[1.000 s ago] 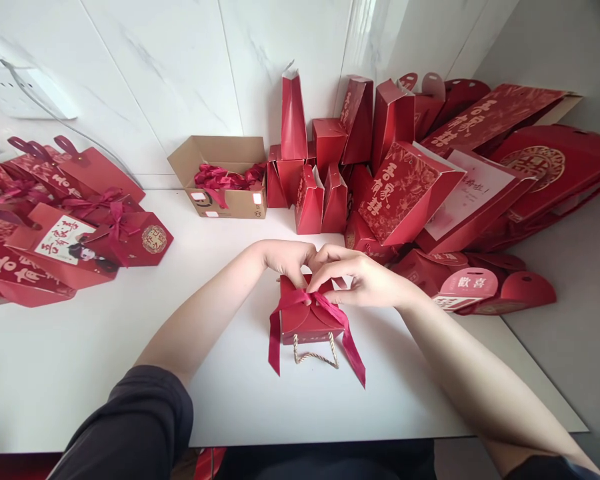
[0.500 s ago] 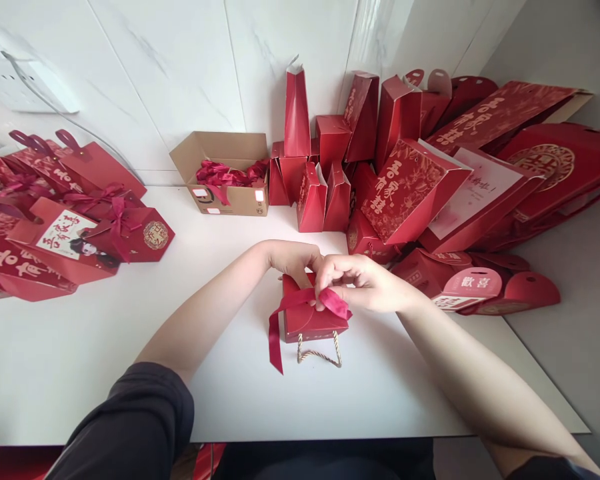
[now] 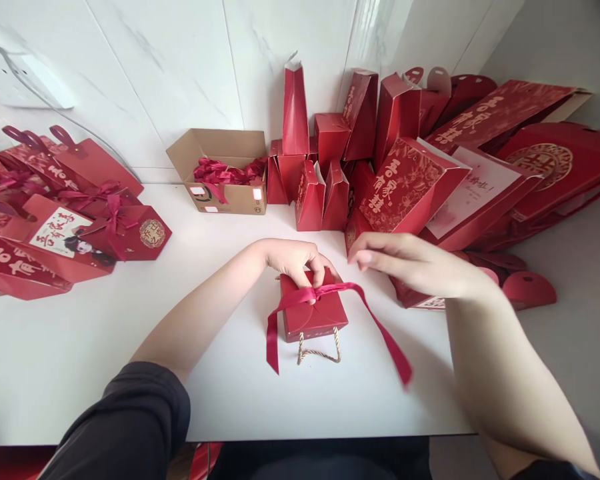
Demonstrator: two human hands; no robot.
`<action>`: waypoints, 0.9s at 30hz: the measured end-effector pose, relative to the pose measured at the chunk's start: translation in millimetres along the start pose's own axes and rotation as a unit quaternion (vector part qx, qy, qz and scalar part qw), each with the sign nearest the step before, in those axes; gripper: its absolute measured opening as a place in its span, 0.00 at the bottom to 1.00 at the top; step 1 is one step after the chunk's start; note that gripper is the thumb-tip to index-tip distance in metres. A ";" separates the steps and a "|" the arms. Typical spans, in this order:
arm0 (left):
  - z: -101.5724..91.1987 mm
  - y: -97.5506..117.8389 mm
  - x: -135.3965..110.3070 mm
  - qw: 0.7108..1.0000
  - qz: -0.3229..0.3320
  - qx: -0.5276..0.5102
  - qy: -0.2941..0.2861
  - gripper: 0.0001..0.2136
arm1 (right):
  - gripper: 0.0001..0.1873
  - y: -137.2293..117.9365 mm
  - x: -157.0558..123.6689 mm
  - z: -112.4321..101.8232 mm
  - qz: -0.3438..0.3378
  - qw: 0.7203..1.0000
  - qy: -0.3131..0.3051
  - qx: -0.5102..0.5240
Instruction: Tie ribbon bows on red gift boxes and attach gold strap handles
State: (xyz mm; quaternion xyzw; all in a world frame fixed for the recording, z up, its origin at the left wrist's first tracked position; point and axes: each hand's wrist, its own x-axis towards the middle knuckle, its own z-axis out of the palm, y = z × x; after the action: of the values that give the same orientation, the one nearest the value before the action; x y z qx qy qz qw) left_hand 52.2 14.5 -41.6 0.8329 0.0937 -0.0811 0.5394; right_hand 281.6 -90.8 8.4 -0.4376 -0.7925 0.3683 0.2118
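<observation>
In front of me on the white table stands a small red gift box (image 3: 316,319), its gold twisted cord handle (image 3: 320,353) hanging toward me. A dark pink ribbon (image 3: 380,323) crosses the box top and is gathered at the middle, one tail falling left and the longer one curving out to the right onto the table. My left hand (image 3: 300,263) reaches over the box and pinches the ribbon where it gathers. Apart from the box, up and to its right, my right hand (image 3: 405,263) is held in the air, fingers stretched out, with nothing in it.
A cardboard box (image 3: 230,202) of loose ribbons stands by the tiled wall. Several red boxes (image 3: 294,110) are stacked behind and to the right. More red gift boxes (image 3: 130,230) with bows crowd the left side, below a wall socket (image 3: 25,77) with a cable.
My right hand has let go of the ribbon and moved right, away from the box. The ribbon's right tail now lies drawn out to the right. My left hand keeps its place.
</observation>
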 end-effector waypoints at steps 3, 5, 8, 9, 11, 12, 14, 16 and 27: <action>0.2 3.4 -1.4 1.000 -0.007 0.005 0.024 0.05 | 0.16 -1.1 12.6 22.7 -0.001 0.996 -0.017 -0.093; -0.3 5.9 -3.0 0.999 -0.008 0.007 0.037 0.05 | 0.16 0.2 18.7 32.9 -0.016 0.995 -0.025 -0.095; -1.4 9.5 -5.3 0.999 -0.008 0.008 0.052 0.05 | 0.15 1.1 21.2 37.3 -0.052 0.995 -0.045 -0.077; -1.7 10.4 -5.8 0.998 -0.012 0.011 0.058 0.05 | 0.14 0.9 20.8 37.1 -0.062 0.995 -0.044 -0.071; -2.0 11.4 -6.3 0.997 -0.016 0.018 0.067 0.04 | 0.12 0.0 19.6 36.9 -0.066 0.996 -0.033 -0.050; -1.9 11.3 -6.3 0.997 -0.017 0.021 0.066 0.04 | 0.10 -0.5 19.1 37.4 -0.058 0.997 -0.028 -0.034; -1.3 9.8 -5.7 0.997 -0.022 0.026 0.068 0.04 | 0.06 -1.5 18.7 39.8 -0.037 0.999 -0.023 -0.004; -0.4 6.8 -4.6 0.996 -0.032 0.024 0.075 0.05 | 0.04 -2.4 19.3 43.2 -0.032 0.999 -0.023 -0.001; 7.9 -0.8 4.3 0.995 -0.018 -0.086 0.045 0.17 | 0.11 -5.1 20.9 51.4 -0.063 0.990 -0.076 -0.101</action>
State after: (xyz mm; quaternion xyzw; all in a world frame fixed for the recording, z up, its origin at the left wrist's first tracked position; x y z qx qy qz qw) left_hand 55.9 7.9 -46.6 0.7845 0.1395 -0.0446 0.6026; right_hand 234.0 -95.3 -20.3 -0.3765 -0.8653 0.3049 0.1285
